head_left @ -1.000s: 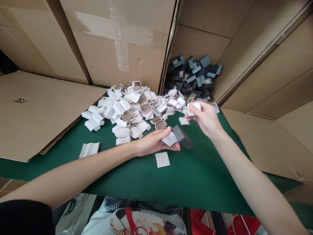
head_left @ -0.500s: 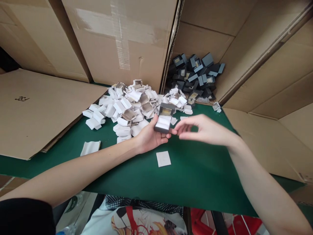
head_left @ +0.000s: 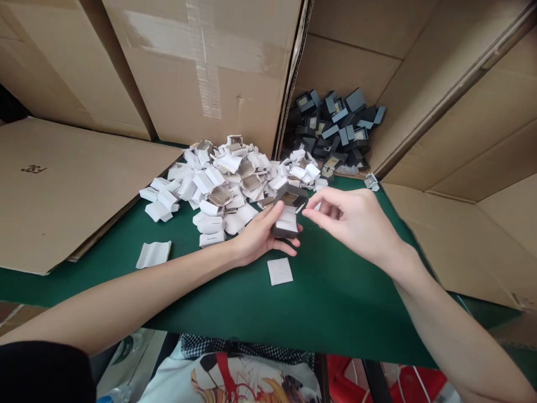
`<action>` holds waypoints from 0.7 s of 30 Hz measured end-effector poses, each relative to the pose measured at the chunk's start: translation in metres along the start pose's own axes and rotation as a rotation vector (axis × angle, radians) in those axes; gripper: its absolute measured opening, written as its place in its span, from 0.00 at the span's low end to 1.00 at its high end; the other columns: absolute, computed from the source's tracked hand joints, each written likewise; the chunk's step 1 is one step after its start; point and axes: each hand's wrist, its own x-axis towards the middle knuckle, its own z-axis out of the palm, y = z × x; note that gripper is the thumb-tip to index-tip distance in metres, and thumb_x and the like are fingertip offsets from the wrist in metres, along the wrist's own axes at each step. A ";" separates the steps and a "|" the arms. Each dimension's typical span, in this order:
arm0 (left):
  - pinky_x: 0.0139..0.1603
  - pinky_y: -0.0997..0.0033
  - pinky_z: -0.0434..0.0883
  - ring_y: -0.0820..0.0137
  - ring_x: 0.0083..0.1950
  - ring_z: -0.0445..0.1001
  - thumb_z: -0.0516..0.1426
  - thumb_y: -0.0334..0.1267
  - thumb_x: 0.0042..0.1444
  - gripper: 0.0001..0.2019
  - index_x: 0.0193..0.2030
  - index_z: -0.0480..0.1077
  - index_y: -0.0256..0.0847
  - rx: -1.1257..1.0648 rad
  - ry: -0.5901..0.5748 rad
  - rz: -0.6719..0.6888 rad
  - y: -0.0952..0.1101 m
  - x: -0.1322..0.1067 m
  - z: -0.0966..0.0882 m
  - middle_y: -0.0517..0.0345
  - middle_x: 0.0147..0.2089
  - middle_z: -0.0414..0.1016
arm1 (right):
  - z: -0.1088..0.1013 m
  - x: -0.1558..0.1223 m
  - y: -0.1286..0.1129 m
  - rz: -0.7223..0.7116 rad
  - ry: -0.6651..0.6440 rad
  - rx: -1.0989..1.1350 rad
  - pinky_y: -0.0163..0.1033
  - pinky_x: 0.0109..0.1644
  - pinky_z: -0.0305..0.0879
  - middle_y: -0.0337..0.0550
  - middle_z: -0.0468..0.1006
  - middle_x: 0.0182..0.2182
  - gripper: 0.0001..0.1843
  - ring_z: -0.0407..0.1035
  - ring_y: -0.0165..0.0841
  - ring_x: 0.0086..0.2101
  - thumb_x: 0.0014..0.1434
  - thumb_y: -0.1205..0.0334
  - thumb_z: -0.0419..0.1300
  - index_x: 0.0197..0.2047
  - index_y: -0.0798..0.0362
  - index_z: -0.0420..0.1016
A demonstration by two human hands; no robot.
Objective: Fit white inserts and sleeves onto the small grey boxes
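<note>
My left hand holds a small dark jewellery box with its lid tilted back. A white insert shows inside the box. Just right of the box is my right hand, thumb and forefinger pinched together and the other fingers curled. Whatever may be between those fingertips is too small to make out. Below the left hand a flat white square pad lies on the green table. Behind the box spreads a heap of white inserts, some showing brown undersides.
Dark boxes are piled inside an open carton at the back right. A tall carton stands behind the heap. A cardboard sheet covers the left side. One curved white piece lies apart at the left.
The box has tipped in my left hand and shifted slightly down and right. My right hand has turned, its fingers curling from a looser shape into a pinch.
</note>
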 end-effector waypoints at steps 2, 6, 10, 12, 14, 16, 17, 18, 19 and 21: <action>0.28 0.64 0.78 0.68 0.30 0.75 0.49 0.55 0.60 0.21 0.45 0.62 0.36 0.011 -0.008 0.011 -0.001 0.000 0.000 0.53 0.34 0.72 | 0.007 0.002 -0.005 0.019 0.059 -0.005 0.35 0.30 0.58 0.38 0.74 0.22 0.09 0.67 0.29 0.23 0.61 0.60 0.58 0.42 0.51 0.77; 0.28 0.63 0.79 0.69 0.28 0.74 0.48 0.58 0.59 0.24 0.45 0.62 0.36 0.051 -0.058 0.029 -0.004 -0.001 0.002 0.55 0.30 0.71 | 0.025 0.005 -0.007 0.052 -0.014 -0.042 0.35 0.31 0.58 0.39 0.74 0.21 0.14 0.67 0.31 0.23 0.63 0.59 0.55 0.49 0.47 0.77; 0.31 0.62 0.79 0.70 0.29 0.75 0.50 0.55 0.60 0.20 0.44 0.60 0.38 0.071 -0.038 0.026 -0.006 -0.002 0.006 0.55 0.32 0.72 | 0.036 0.007 -0.004 0.055 0.001 0.025 0.34 0.31 0.56 0.38 0.72 0.19 0.12 0.66 0.30 0.23 0.64 0.60 0.53 0.43 0.49 0.79; 0.30 0.62 0.79 0.70 0.29 0.76 0.53 0.51 0.59 0.16 0.43 0.58 0.39 0.082 0.000 0.015 -0.006 -0.003 0.007 0.58 0.32 0.71 | 0.040 0.008 -0.002 0.033 0.044 0.040 0.33 0.30 0.55 0.38 0.73 0.20 0.12 0.65 0.29 0.23 0.63 0.61 0.53 0.40 0.51 0.78; 0.28 0.65 0.78 0.71 0.27 0.75 0.55 0.46 0.58 0.15 0.44 0.56 0.41 0.101 0.021 0.013 -0.004 -0.002 0.007 0.61 0.30 0.69 | 0.045 0.008 -0.001 0.000 0.098 0.029 0.33 0.30 0.54 0.39 0.73 0.21 0.11 0.64 0.29 0.22 0.63 0.62 0.52 0.39 0.54 0.76; 0.25 0.67 0.77 0.72 0.26 0.74 0.55 0.42 0.58 0.14 0.45 0.55 0.41 0.115 0.022 0.020 -0.003 -0.002 0.007 0.62 0.29 0.68 | 0.048 0.008 -0.001 -0.027 0.134 0.018 0.33 0.29 0.53 0.39 0.73 0.21 0.11 0.63 0.28 0.22 0.64 0.62 0.51 0.38 0.56 0.74; 0.24 0.68 0.77 0.71 0.25 0.74 0.55 0.41 0.58 0.13 0.45 0.55 0.41 0.118 0.019 0.020 -0.002 -0.002 0.007 0.62 0.29 0.68 | 0.050 0.008 -0.001 -0.035 0.147 0.018 0.33 0.28 0.52 0.39 0.72 0.21 0.11 0.63 0.28 0.21 0.64 0.62 0.51 0.38 0.56 0.73; 0.23 0.68 0.76 0.71 0.25 0.74 0.54 0.41 0.58 0.12 0.45 0.55 0.41 0.121 0.013 0.017 -0.002 -0.002 0.007 0.62 0.28 0.68 | 0.051 0.008 -0.001 -0.041 0.156 0.021 0.33 0.28 0.52 0.39 0.72 0.21 0.11 0.63 0.28 0.21 0.64 0.63 0.50 0.37 0.56 0.72; 0.23 0.68 0.76 0.70 0.24 0.73 0.53 0.41 0.59 0.12 0.45 0.55 0.41 0.121 0.008 0.010 -0.001 -0.002 0.007 0.61 0.27 0.68 | 0.052 0.008 -0.001 -0.044 0.162 0.025 0.33 0.27 0.52 0.39 0.72 0.21 0.10 0.62 0.28 0.21 0.64 0.63 0.50 0.37 0.56 0.72; 0.22 0.67 0.76 0.70 0.24 0.73 0.52 0.42 0.59 0.11 0.44 0.55 0.40 0.116 0.002 -0.005 -0.001 -0.002 0.008 0.61 0.26 0.67 | 0.054 0.008 -0.001 -0.047 0.169 0.029 0.32 0.27 0.52 0.38 0.71 0.21 0.10 0.62 0.27 0.20 0.63 0.64 0.50 0.36 0.56 0.71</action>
